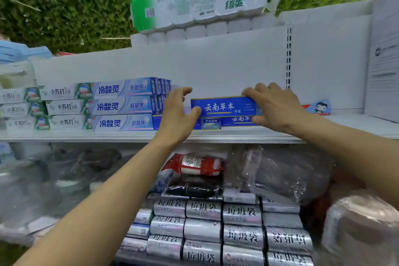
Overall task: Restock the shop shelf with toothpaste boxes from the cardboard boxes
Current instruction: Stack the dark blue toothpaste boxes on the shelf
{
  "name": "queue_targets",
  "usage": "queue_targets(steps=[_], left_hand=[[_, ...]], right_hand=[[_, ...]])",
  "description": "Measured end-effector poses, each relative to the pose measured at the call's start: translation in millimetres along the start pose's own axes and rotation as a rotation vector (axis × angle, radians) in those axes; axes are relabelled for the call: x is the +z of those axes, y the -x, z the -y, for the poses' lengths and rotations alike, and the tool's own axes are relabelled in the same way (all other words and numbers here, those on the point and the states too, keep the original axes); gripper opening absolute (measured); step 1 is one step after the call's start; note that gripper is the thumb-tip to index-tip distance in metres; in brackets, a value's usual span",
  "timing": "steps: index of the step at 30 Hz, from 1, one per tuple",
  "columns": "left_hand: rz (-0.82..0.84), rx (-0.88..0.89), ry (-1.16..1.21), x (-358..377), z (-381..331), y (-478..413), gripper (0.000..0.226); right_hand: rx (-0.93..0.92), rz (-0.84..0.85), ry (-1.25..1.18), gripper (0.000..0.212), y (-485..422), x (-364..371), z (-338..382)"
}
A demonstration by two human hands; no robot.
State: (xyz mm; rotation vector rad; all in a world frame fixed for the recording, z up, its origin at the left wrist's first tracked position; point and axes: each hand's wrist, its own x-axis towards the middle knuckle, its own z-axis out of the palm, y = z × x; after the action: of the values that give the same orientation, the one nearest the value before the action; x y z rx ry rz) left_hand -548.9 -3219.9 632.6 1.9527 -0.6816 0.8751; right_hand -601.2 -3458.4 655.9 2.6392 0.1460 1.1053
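Observation:
A dark blue toothpaste box (pixel 222 107) lies lengthwise on top of other blue boxes (pixel 239 120) on the white shelf (pixel 237 134). My right hand (pixel 274 108) grips its right end, fingers over the top edge and thumb underneath. My left hand (pixel 177 114) is at its left end, where the thumb touches the box and the fingers are raised and spread above it. No cardboard box is in view.
Left of the blue boxes stand stacks of light blue toothpaste boxes (pixel 121 106) and white-green ones (pixel 62 107). A toilet paper pack (pixel 200 0) sits on top of the shelving. A small cartoon card (pixel 320 107) stands to the right. The lower shelf holds garbage bag rolls (pixel 222 222) and plastic-wrapped goods.

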Motion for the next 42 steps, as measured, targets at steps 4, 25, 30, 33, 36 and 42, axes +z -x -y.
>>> queue_targets(steps=[4, 25, 30, 33, 36, 42], left_hand=[[0.221, -0.045, -0.150, 43.4, 9.3, -2.5, 0.054], [0.331, -0.101, -0.258, 62.7, 7.2, 1.0, 0.051], [0.338, -0.092, -0.265, 63.1, 5.5, 2.0, 0.050], [0.353, -0.106, -0.275, 63.5, 1.7, 1.5, 0.051], [0.340, -0.137, -0.266, 61.8, -1.9, -0.9, 0.050], [0.113, -0.242, -0.186, 55.8, -25.2, 21.9, 0.042]], right_hand=[[0.145, 0.112, -0.049, 0.055, 22.1, 0.9, -45.8], [0.024, 0.241, -0.090, 0.065, 15.7, 40.8, -62.6], [0.074, 0.324, -0.122, 0.059, 15.1, 43.8, -63.0], [0.108, 0.374, -0.133, 0.059, 13.6, 41.9, -62.0], [0.205, 0.409, -0.260, 0.063, 16.2, 38.6, -56.6], [0.303, 0.109, -0.357, 0.051, 46.5, 23.4, -44.5]])
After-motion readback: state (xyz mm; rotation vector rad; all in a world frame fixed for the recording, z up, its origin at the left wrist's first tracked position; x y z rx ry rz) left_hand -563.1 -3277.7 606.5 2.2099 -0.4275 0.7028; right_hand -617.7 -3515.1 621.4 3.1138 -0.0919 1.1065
